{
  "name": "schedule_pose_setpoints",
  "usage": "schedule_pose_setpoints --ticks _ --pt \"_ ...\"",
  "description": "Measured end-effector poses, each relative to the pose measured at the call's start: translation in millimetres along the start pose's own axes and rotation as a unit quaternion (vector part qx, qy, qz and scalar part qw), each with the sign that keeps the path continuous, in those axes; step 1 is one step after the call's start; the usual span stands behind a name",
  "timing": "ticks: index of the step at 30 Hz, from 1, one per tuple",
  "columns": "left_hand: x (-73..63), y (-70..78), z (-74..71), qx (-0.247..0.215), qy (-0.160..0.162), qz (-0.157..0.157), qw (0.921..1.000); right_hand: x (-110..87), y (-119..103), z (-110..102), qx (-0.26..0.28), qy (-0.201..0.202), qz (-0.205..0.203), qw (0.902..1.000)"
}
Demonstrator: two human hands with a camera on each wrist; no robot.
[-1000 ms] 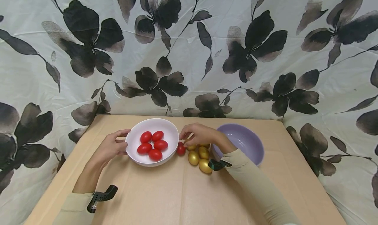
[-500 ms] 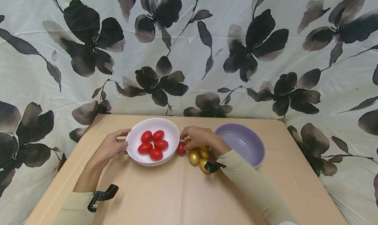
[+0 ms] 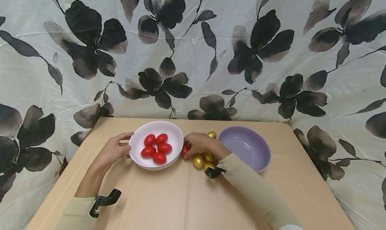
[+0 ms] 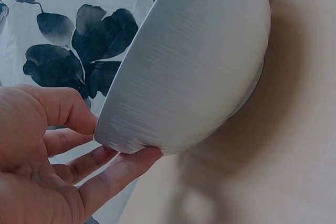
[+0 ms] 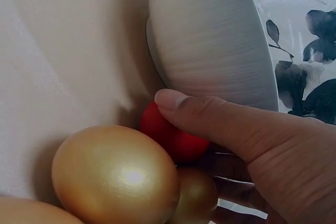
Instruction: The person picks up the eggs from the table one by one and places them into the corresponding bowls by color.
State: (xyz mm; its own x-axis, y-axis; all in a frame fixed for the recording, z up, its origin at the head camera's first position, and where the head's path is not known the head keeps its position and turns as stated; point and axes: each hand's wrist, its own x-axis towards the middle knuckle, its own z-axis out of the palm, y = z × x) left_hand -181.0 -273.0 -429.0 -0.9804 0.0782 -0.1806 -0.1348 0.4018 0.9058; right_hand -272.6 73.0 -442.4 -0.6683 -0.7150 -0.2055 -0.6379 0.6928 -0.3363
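Note:
My left hand [image 3: 117,148] is at the left side of a white bowl [image 3: 135,158]. In the left wrist view, its fingers [image 4: 128,169] hold the bowl's edge and touch its outer wall. Several red eggs [image 3: 158,158] lie inside. Between the bowl and the gold eggs, my right hand [image 3: 200,143] grips another red egg [image 5: 176,135], with the thumb over its top. The far fingers are partly hidden behind the eggs. Several gold eggs [image 3: 197,161] lie on the table under and beside that hand; one large gold egg [image 5: 115,174] fills the right wrist view's front.
A purple bowl [image 3: 248,146] with no eggs visible in it stands right of the gold eggs, partly behind the right forearm. The light wooden table [image 3: 163,199] ends at a flower-printed cloth [image 3: 208,65] behind. Both wrists wear black straps [image 3: 104,201].
My right hand has lowered slightly and closed its fingers over the red egg beside the white bowl. A gold egg behind that hand now shows more. The left hand stays on the bowl.

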Motion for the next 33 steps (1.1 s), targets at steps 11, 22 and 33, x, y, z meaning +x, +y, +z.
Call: schedule_pose_setpoints --ticks 11,22,33 --pt "-0.2 -1.1 0.7 0.003 0.0 -0.001 1.0 -8.3 0 -11 0.013 0.009 0.0 0.9999" --pt "0.3 0.2 0.1 -0.003 0.0 -0.002 1.0 -27.9 4 -36 0.104 0.024 -0.034 0.9937" --pt "1.5 0.8 0.0 0.001 0.001 -0.005 1.0 -32.6 12 -41 0.19 0.038 -0.064 0.9789"
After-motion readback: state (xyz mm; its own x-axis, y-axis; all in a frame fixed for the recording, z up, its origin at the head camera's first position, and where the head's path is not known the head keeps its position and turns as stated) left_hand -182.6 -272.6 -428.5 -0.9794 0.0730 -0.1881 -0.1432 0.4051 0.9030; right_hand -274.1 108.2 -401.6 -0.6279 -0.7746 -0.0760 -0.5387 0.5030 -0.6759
